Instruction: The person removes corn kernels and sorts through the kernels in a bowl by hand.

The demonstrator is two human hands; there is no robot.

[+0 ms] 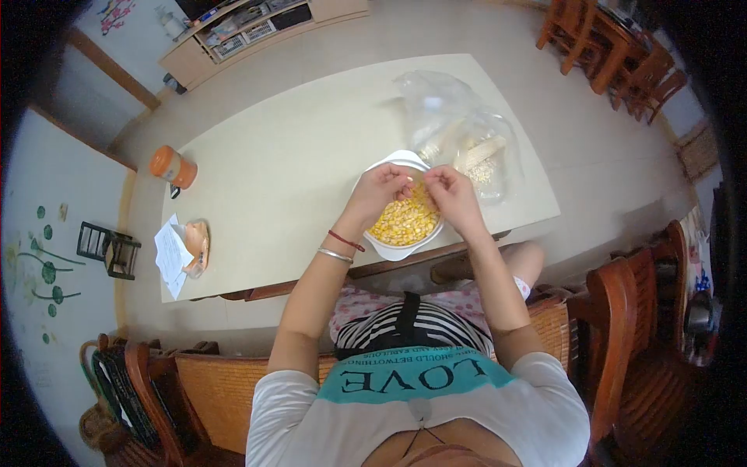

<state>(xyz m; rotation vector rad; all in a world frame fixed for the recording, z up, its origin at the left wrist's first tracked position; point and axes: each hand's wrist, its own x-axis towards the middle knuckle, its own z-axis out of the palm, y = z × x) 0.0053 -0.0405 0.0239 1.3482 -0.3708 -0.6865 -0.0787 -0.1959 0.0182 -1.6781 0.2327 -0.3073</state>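
A white bowl with two side handles stands near the table's front edge, well filled with yellow and whitish corn kernels. Above its left rim is my left hand, thumb and fingers pinched together; a tiny pale spot shows at the fingertips, too small to name. My right hand is over the bowl's right rim, its fingers curled into a pinch facing the left hand. Whatever the right fingertips hold is hidden. Behind the right hand lies a clear plastic bag with pale corncobs and loose bits in it.
On the table's left stand an orange-lidded jar, white papers and an orange-brown packet. The pale table has wooden chairs around my seat. A low cabinet is at the back.
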